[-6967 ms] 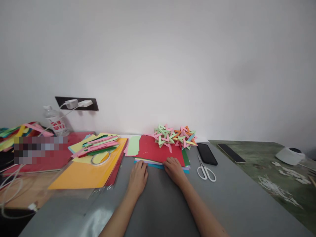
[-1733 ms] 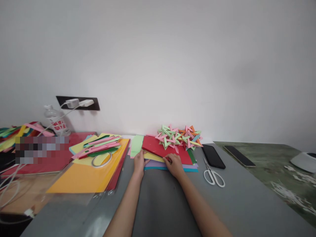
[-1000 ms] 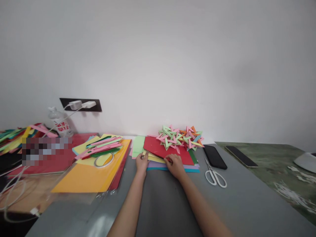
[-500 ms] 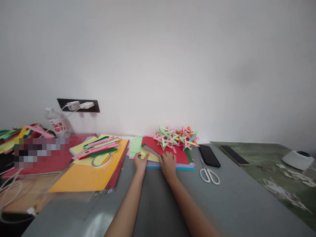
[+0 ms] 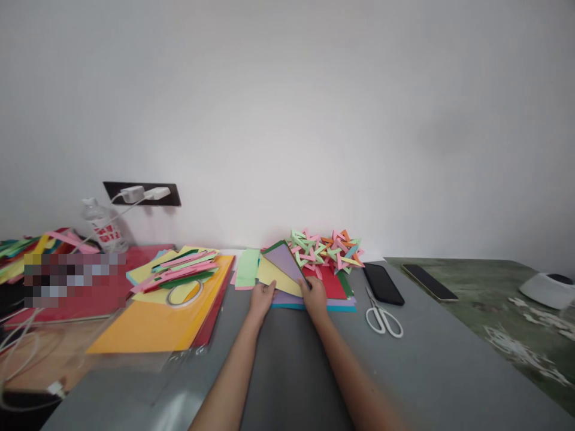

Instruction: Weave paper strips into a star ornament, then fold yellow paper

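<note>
Between my hands a few sheets of coloured paper are lifted and tilted: a yellow sheet (image 5: 278, 281) in front and a purple sheet (image 5: 284, 262) showing beside it, with a dark green edge. My left hand (image 5: 263, 297) pinches the yellow sheet's lower left part between thumb and fingers. My right hand (image 5: 315, 296) is closed on the lower right corner of the sheets. Under and behind them lies a stack with a red sheet (image 5: 330, 284) on top and purple and blue edges below. Folded paper star shapes (image 5: 323, 248) rest behind it against the wall.
White-handled scissors (image 5: 383, 320) and a black phone (image 5: 383, 284) lie to the right. On the left are orange paper (image 5: 148, 326), a pile of paper strips (image 5: 184, 266), a tape roll (image 5: 184, 294) and a bottle (image 5: 105, 226). A white cable hangs from chargers (image 5: 144, 193).
The sheets in my hands have been raised and fanned up, so more of the yellow and purple shows. My right hand has shifted slightly right and now grips the corner.
</note>
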Available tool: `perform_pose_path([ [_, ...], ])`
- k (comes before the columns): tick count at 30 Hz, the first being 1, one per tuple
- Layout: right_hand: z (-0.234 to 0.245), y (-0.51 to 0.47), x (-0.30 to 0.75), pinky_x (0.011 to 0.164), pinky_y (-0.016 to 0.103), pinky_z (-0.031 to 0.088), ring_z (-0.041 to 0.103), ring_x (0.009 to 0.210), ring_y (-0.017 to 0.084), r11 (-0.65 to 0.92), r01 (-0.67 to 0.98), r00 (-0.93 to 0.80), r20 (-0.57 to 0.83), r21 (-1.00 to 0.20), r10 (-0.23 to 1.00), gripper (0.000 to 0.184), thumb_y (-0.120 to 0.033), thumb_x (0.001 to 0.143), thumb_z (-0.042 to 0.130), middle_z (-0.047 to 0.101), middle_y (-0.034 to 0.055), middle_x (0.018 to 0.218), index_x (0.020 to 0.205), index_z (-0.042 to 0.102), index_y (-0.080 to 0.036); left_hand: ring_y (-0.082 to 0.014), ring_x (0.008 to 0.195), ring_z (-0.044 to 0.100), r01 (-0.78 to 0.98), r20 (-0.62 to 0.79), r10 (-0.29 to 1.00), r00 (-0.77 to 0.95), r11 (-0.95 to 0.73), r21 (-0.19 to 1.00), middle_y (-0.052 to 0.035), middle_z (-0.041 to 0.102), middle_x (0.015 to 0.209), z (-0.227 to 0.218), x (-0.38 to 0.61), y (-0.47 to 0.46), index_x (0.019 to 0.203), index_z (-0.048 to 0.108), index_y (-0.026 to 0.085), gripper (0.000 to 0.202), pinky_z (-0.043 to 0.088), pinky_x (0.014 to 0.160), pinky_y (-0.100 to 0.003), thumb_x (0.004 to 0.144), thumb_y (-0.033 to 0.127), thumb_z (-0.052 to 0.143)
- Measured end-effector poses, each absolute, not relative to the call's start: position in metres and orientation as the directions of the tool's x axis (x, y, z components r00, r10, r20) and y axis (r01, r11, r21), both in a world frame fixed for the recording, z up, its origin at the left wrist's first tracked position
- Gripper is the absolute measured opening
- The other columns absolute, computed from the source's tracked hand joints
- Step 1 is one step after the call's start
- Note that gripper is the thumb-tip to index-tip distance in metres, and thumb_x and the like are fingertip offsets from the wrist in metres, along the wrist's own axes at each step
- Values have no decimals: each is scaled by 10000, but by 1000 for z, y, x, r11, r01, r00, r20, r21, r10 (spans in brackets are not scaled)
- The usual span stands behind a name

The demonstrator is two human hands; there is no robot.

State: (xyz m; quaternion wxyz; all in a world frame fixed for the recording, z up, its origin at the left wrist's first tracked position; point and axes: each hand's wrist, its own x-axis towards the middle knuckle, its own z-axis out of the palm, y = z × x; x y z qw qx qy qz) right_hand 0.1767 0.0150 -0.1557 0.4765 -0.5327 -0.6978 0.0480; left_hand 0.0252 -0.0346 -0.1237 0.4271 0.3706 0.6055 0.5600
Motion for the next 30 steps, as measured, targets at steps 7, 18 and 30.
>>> perform_pose_path([
  [7,-151,19,188,564,264,399,507,585,157,533,631,-105,619,-564,778,345,-406,810,477,565,32,591,588,586,-165,-245,818,649,-78,-213,945,-247,200,977,-138,701,861,-98,26,-31,842,652,152,496,495,669,-351,801,569,387],
  [18,-134,15,205,643,271,446,571,706,170,618,588,-259,602,-522,755,219,-274,831,464,621,57,715,746,638,-172,-186,915,572,-262,-211,921,-327,126,957,-70,555,1106,-102,65,-20,1113,509,161,312,493,759,-392,839,310,513],
  [30,-112,8,217,722,261,432,562,845,168,579,688,-317,536,-438,783,226,-209,848,428,624,64,848,823,651,-178,-257,776,655,-178,-83,864,-496,-7,984,-78,682,793,-41,-4,-130,1047,585,176,340,531,638,-384,752,344,594],
])
